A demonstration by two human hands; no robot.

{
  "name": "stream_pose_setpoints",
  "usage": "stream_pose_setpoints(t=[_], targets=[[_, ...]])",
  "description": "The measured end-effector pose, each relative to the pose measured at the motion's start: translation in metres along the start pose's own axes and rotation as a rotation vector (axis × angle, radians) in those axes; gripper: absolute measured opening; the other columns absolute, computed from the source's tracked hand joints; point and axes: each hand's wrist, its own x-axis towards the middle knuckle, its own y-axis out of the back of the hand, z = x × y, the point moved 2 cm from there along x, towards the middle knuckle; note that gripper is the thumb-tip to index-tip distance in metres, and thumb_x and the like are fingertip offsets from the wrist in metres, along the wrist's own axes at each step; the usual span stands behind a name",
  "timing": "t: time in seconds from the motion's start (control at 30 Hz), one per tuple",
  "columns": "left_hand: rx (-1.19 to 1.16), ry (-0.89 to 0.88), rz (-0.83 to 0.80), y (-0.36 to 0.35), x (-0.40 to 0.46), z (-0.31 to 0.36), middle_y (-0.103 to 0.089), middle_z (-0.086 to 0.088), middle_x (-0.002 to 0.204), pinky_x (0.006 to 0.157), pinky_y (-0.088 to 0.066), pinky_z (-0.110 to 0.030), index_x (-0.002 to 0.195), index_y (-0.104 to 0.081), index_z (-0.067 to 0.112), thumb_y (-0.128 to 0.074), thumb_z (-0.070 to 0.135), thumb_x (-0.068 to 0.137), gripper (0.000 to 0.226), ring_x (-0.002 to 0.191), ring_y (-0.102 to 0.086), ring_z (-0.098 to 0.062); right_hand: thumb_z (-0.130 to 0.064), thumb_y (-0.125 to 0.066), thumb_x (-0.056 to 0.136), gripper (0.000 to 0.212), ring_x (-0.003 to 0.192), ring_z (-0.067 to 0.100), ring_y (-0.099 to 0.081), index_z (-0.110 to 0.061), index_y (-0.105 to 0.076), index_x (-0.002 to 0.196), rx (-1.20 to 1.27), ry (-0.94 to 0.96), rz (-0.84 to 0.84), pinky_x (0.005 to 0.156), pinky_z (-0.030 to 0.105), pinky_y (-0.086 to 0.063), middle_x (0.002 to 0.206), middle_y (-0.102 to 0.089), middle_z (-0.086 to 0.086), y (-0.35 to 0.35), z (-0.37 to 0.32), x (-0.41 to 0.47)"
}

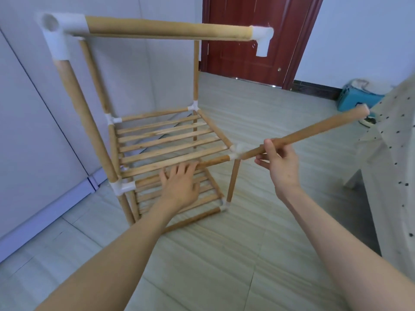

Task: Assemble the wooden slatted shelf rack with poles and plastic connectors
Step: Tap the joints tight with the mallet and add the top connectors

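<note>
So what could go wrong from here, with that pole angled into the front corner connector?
1. The pole gripped by the right hand enters the front connector at a slant, so it may jam or lever the connector off.
2. The left hand lies flat on the front rail; a hard push could tip the rack.
3. The top bar ends in an elbow connector with nothing under it, so that corner may sag or twist.
</note>
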Motion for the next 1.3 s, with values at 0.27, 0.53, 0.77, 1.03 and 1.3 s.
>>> stream_pose_setpoints(t=[0.27,0.53,0.77,1.03,1.3], targets=[[-0.125,-0.133,0.249,0.002,-0.036,-0.026,-0.052,0.011,0.119,0.089,-0.014,-0.031,0.128,-0.048,0.033,-0.034,0.038,0.087,0.044,0.108,-0.045,-0.016,-0.021,-0.053,0.095,0.01,0.063,0.019,-0.06,-0.014,-0.052,0.088,-0.204,0.102,-0.016,0.065,0.031,-0.056,0.074,-0.059,0.003,0.006,-0.003,0.019],[-0.122,-0.128,0.243,0.006,-0.045,-0.036,-0.048,0.022,0.099,0.082,-0.011,-0.026,0.117,-0.052,0.037,-0.027,0.042,0.089,0.039,0.098,-0.046,-0.012,-0.028,-0.052,0.095,0.019,0.059,0.013,-0.058,-0.025,-0.049,0.077,-0.288,0.212,-0.023,0.054,0.024,-0.048,0.067,-0.058,0.001,0.007,-0.001,-0.001],[-0.174,-0.12,0.206,0.01,-0.046,-0.035,-0.049,0.023,0.099,0.085,-0.011,-0.025,0.113,-0.05,0.039,-0.035,0.035,0.096,0.023,0.097,-0.041,-0.007,-0.03,-0.052,0.095,0.017,0.056,0.008,-0.057,-0.027,-0.05,0.078,-0.385,0.189,-0.101,0.059,0.027,-0.05,0.072,-0.06,0.003,0.003,-0.01,-0.001],[-0.184,-0.1,0.169,0.013,-0.047,-0.034,-0.051,0.02,0.103,0.091,-0.012,-0.028,0.115,-0.049,0.039,-0.042,0.03,0.096,0.022,0.103,-0.043,-0.009,-0.033,-0.056,0.092,0.021,0.068,0.027,-0.061,-0.015,-0.055,0.081,-0.516,0.199,-0.2,0.067,0.041,-0.052,0.079,-0.063,0.013,-0.008,-0.009,-0.002],[-0.259,-0.106,0.17,0.022,-0.053,-0.02,-0.052,0.014,0.11,0.099,-0.016,-0.033,0.114,-0.054,0.033,-0.048,0.019,0.094,0.025,0.111,-0.046,-0.011,-0.034,-0.058,0.09,0.027,0.069,0.021,-0.062,-0.007,-0.06,0.084,-0.549,0.187,-0.239,0.067,0.032,-0.05,0.076,-0.063,0.008,-0.015,0.005,-0.002]])
